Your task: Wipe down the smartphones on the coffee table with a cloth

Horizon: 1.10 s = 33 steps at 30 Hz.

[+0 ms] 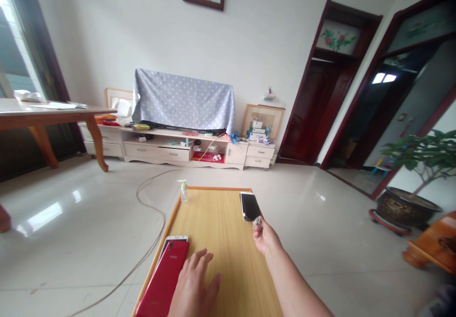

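Item: left hand (194,286), open, fingers spread, just beside a red-cased smartphone (162,279). Item: right hand (266,241), narrowly pinching a crumpled tissue (257,223) at a dark-screened smartphone (250,206). Both phones lay on a wooden board (213,188), a pump bottle (184,191) at its far edge.

The left hand (195,284) was held low in the view, its back turned upward and its fingers (204,261) spread apart and slightly curved. The right hand (266,242) was held farther forward and higher in the view, with its fingers (258,234) drawn closely together and pinched at the tips. The bare right forearm (297,284) was extended from the lower edge, angled up and inward toward the right wrist (277,255).
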Motion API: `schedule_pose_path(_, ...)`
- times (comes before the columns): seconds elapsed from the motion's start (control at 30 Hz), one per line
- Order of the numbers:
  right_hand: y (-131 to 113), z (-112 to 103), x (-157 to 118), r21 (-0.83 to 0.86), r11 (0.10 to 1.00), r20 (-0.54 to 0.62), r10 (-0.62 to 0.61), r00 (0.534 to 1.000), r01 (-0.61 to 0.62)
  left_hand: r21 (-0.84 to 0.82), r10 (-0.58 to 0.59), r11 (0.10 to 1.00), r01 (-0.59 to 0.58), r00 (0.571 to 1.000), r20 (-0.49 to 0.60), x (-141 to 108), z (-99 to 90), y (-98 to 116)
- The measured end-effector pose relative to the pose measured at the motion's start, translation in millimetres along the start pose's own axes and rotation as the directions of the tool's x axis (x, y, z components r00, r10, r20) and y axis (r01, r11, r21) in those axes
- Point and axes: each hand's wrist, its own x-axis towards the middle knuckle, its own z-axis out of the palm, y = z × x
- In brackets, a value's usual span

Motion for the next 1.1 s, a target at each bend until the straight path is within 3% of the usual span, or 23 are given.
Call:
schedule_pose_path(0.23,2.1,-4.1,-8.3,-0.023,0.999,0.023,-0.023,0.999,0.024,-0.003,-0.026,1.0,0.026,1.0,0.001,-0.7,-3.4,3.5)
schedule_pose_path(0.4,11.4,-11.8,-28.5,-0.076,0.996,0.065,-0.047,0.997,0.052,0.077,-0.068,0.995,0.068,0.998,0.006,1.2,-13.7,1.3)
schedule_pose_path(0.63,27.6,-29.8,-75.0,-0.176,0.983,0.127,-0.033,0.991,0.055,0.368,-0.297,0.883,0.291,0.954,-0.043,-4.4,-42.7,-13.5)
schedule_pose_path(0.77,28.9,-33.7,-92.0,-0.206,0.978,0.117,0.01,0.993,0.015,0.415,-0.375,0.838,0.355,0.926,-0.034,-14.6,-51.5,-24.9)
schedule_pose_path(1.1,-0.5,4.5,-60.1,-0.188,0.98,0.02,0.074,0.997,-0.069,0.373,-0.278,0.881,0.291,0.956,-0.091,-23.6,-53.3,-25.9)
